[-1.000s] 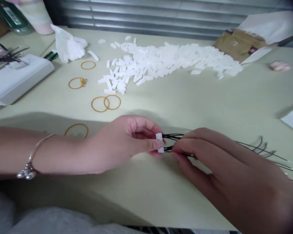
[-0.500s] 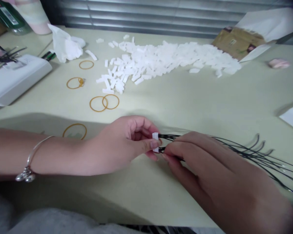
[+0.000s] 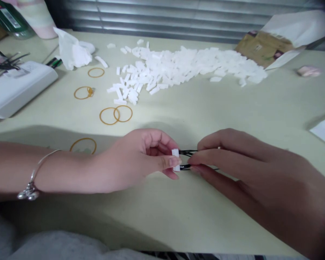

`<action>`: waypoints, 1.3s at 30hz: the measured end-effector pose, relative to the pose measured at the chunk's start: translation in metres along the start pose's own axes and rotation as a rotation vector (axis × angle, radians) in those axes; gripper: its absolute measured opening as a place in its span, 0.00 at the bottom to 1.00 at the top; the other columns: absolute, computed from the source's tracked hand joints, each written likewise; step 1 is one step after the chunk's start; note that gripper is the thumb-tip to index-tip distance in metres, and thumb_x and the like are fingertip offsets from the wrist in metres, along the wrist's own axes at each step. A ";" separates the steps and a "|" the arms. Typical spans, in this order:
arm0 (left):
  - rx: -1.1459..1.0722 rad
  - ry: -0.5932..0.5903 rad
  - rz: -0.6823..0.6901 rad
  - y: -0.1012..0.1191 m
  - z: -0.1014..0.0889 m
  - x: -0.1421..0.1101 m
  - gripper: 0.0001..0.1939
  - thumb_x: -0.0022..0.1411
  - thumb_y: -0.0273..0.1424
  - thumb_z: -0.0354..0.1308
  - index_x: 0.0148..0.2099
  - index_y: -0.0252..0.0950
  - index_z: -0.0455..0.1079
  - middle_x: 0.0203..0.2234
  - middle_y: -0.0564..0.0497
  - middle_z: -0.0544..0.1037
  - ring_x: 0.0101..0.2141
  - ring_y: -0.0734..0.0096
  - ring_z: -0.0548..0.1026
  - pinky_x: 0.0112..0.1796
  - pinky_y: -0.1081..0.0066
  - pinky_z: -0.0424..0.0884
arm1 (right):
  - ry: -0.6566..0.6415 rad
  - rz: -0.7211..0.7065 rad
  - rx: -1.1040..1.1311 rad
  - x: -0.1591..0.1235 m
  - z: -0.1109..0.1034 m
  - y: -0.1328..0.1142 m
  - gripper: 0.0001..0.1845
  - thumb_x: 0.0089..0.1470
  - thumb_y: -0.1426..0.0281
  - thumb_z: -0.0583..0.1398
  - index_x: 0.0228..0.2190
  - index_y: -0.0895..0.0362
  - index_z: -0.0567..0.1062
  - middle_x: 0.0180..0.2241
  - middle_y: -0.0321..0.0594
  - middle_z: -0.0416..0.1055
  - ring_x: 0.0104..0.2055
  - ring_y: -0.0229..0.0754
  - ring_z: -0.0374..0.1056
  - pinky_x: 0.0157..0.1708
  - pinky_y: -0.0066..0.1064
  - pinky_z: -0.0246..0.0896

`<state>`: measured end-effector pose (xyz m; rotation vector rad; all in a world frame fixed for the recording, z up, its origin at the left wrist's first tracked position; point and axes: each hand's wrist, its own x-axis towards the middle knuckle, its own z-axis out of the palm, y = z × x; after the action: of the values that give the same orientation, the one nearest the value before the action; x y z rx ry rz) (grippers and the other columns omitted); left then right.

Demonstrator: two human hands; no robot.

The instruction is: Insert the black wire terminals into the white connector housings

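Note:
My left hand (image 3: 135, 160) is closed in a pinch on a small white plastic connector (image 3: 175, 159), thumb in front and fingers curled behind. Thin black wires (image 3: 186, 160) run out of the connector to the right. My right hand (image 3: 249, 173) pinches those wires right next to the connector, and its back hides the rest of the bundle. Both hands hover just over the pale green table (image 3: 178, 115), near its front edge. A silver bracelet (image 3: 32, 184) hangs on my left wrist.
A big heap of white connectors (image 3: 184, 66) lies at the back centre. Several yellow rubber bands (image 3: 116, 114) are scattered left of centre. A white box (image 3: 16, 86), crumpled tissue (image 3: 72, 50) and an opened paper bag (image 3: 276, 39) stand along the back.
My right hand has slid over the wires, so the fanned wire ends seen at the right earlier are now hidden. My left hand has kept its pinch on the connector.

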<state>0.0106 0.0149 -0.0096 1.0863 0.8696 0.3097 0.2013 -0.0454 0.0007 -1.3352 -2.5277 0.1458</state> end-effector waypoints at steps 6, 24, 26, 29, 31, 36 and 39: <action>-0.019 0.010 -0.001 -0.001 0.000 0.000 0.03 0.55 0.24 0.58 0.30 0.34 0.67 0.19 0.60 0.75 0.23 0.86 0.74 0.26 0.86 0.64 | 0.025 -0.080 -0.044 0.002 0.002 -0.001 0.08 0.61 0.74 0.47 0.35 0.55 0.65 0.38 0.39 0.61 0.38 0.39 0.58 0.36 0.30 0.53; -0.016 0.005 0.015 -0.002 0.000 0.001 0.03 0.55 0.23 0.57 0.30 0.34 0.67 0.20 0.59 0.75 0.23 0.86 0.74 0.27 0.87 0.65 | -0.017 -0.028 -0.017 -0.006 0.007 -0.005 0.07 0.59 0.75 0.49 0.37 0.56 0.65 0.35 0.35 0.63 0.36 0.35 0.61 0.38 0.29 0.53; -0.006 -0.004 0.024 -0.003 -0.001 0.000 0.03 0.55 0.24 0.58 0.30 0.34 0.66 0.20 0.60 0.75 0.24 0.85 0.74 0.27 0.86 0.66 | -0.003 -0.046 -0.012 -0.004 0.009 -0.008 0.05 0.58 0.76 0.51 0.35 0.57 0.66 0.33 0.35 0.63 0.34 0.36 0.60 0.36 0.29 0.53; 0.003 0.012 0.024 -0.003 -0.001 0.000 0.03 0.55 0.24 0.57 0.30 0.34 0.66 0.20 0.60 0.74 0.24 0.84 0.75 0.28 0.85 0.67 | 0.029 -0.077 -0.024 -0.002 0.012 -0.013 0.04 0.55 0.78 0.53 0.31 0.59 0.66 0.29 0.37 0.63 0.31 0.39 0.58 0.33 0.31 0.54; 0.012 0.025 0.022 -0.003 -0.001 0.000 0.03 0.56 0.24 0.56 0.30 0.34 0.65 0.20 0.59 0.74 0.24 0.83 0.74 0.28 0.84 0.67 | 0.062 -0.096 -0.042 0.000 0.012 -0.016 0.05 0.53 0.79 0.53 0.29 0.59 0.66 0.27 0.38 0.63 0.29 0.40 0.57 0.31 0.32 0.55; 0.027 0.016 0.059 -0.006 0.000 -0.001 0.03 0.54 0.26 0.59 0.31 0.35 0.66 0.21 0.59 0.74 0.25 0.81 0.74 0.28 0.82 0.66 | 0.114 -0.050 -0.047 0.007 0.003 -0.019 0.04 0.55 0.75 0.53 0.35 0.63 0.66 0.35 0.46 0.64 0.38 0.45 0.60 0.38 0.35 0.57; 0.047 0.042 0.101 -0.010 -0.001 -0.003 0.03 0.53 0.29 0.60 0.29 0.36 0.68 0.20 0.58 0.74 0.25 0.79 0.73 0.29 0.82 0.67 | 0.011 -0.025 -0.086 0.012 -0.005 -0.016 0.12 0.56 0.70 0.54 0.40 0.67 0.66 0.38 0.54 0.66 0.42 0.50 0.62 0.39 0.39 0.59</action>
<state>0.0064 0.0088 -0.0171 1.1730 0.8640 0.3990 0.1834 -0.0446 0.0119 -1.3315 -2.5673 0.0243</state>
